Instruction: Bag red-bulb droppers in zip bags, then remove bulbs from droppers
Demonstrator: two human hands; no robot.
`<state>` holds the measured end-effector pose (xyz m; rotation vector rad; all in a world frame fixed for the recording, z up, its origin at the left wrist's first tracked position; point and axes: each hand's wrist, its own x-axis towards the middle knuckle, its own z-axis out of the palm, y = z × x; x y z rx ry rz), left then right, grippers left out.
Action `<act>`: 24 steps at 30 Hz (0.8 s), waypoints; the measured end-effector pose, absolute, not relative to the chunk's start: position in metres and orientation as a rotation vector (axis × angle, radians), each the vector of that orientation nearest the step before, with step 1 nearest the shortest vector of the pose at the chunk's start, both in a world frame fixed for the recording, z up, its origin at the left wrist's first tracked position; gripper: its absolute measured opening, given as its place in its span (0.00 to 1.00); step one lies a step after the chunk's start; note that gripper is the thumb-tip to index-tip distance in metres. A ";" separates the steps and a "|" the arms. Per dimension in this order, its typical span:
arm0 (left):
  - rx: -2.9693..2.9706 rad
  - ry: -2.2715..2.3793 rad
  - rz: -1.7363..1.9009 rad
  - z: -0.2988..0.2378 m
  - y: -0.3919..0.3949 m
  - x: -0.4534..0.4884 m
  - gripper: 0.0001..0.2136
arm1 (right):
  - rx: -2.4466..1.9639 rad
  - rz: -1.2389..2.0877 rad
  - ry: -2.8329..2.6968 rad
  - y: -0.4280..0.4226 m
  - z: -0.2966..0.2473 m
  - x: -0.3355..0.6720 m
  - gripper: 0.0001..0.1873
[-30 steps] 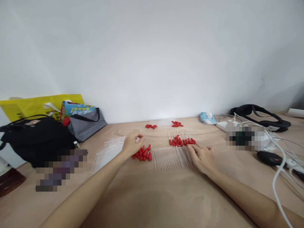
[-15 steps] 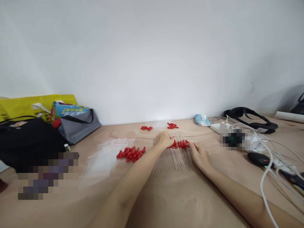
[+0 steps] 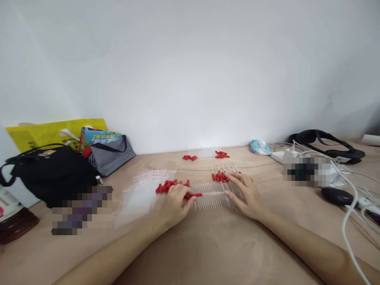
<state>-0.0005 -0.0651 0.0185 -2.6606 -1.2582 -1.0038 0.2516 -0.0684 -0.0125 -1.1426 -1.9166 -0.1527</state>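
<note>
My left hand (image 3: 175,204) is closed, pinching a red cap (image 3: 194,194) at the left end of a thin clear tube. That tube lies in a row of clear tubes (image 3: 212,195) on the wooden table (image 3: 208,245). My right hand (image 3: 246,194) rests on the right side of the row, its thumb and fingers close on the tube's other end. A loose heap of red caps (image 3: 169,185) lies just beyond my left hand. A second bunch of red caps (image 3: 220,177) sits on tubes beyond my right hand.
Clear plastic bags (image 3: 142,194) lie left of the caps. A black bag (image 3: 50,174), a striped bag (image 3: 109,156) and a yellow bag (image 3: 44,132) stand at the left. Two more red cap groups (image 3: 206,155) lie near the wall. White cables (image 3: 350,202), a power strip (image 3: 282,156) and a black mouse (image 3: 337,196) are at right.
My left hand went from the loose cap heap over to the far bunch, then came back near me with a red cap pinched at a tube's end. My right hand stayed by the row.
</note>
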 end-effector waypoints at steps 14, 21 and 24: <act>-2.685 -1.021 -1.011 0.007 -0.074 0.000 0.06 | -0.865 -0.344 -2.114 -0.080 -0.013 0.211 0.11; -2.703 -0.854 -0.975 0.006 -0.076 0.003 0.08 | -0.784 -0.347 -2.131 -0.085 -0.011 0.212 0.10; -2.685 -0.812 -0.974 0.006 -0.079 0.002 0.09 | -0.766 -0.368 -2.139 -0.087 -0.010 0.214 0.09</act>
